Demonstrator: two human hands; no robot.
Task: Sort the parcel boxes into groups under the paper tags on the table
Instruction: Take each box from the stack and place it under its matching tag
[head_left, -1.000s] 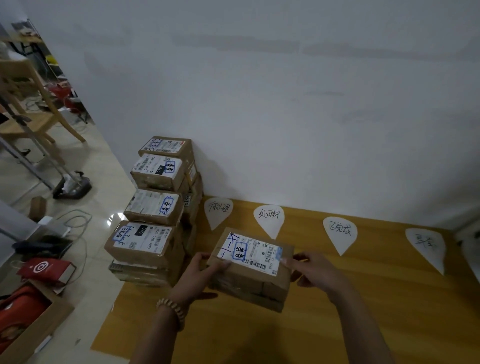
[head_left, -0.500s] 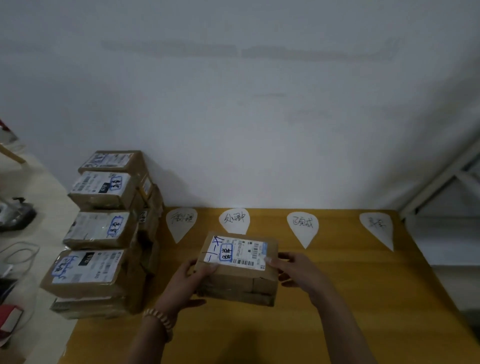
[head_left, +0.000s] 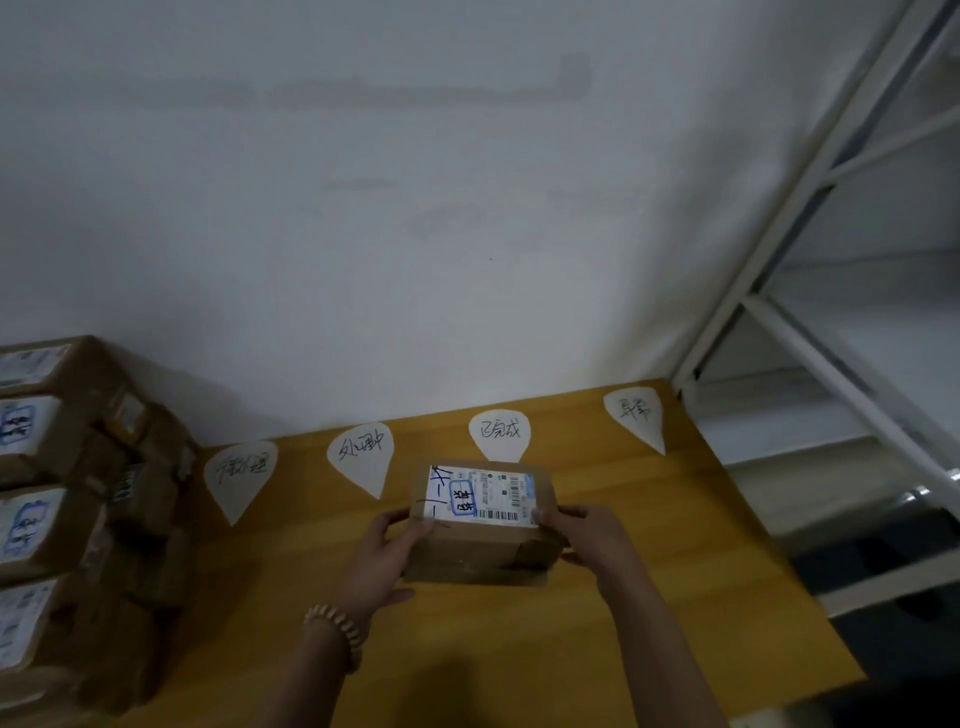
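Note:
A brown parcel box (head_left: 480, 540) with a white shipping label on top sits between both my hands over the wooden table (head_left: 649, 597). My left hand (head_left: 384, 556) grips its left end and my right hand (head_left: 589, 538) grips its right end. The box lies just in front of the third paper tag (head_left: 500, 432). Other white tags with handwriting lie along the wall: the first tag (head_left: 240, 475), the second tag (head_left: 361, 454) and the fourth tag (head_left: 636, 415). A stack of several labelled parcel boxes (head_left: 67, 519) stands at the table's left end.
A white wall runs behind the tags. A white metal shelf rack (head_left: 841, 291) stands to the right of the table, past its right edge. Bare tabletop shows in front of the fourth tag.
Both hands have carried the parcel to the right, from in front of the second tag to in front of the third. The view has swung right, so the stack now sits at the left edge.

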